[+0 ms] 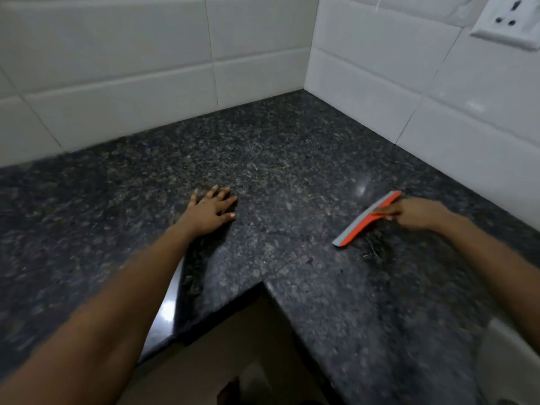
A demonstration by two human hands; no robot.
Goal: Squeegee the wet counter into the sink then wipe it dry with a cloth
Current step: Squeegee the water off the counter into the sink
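Observation:
A dark speckled granite counter point(286, 159) runs into a tiled corner. My right hand point(418, 213) grips the handle of an orange squeegee point(368, 219) with a grey blade, its blade edge down on the right part of the counter. A wet, glossy patch point(372, 249) shows just below the blade. My left hand point(211, 211) rests flat on the counter with fingers spread, left of the squeegee. No sink and no cloth are in view.
White wall tiles point(146, 68) rise behind and to the right of the counter. A white wall socket point(508, 21) sits at the top right. The counter's inner corner edge point(263, 283) drops to the floor below me.

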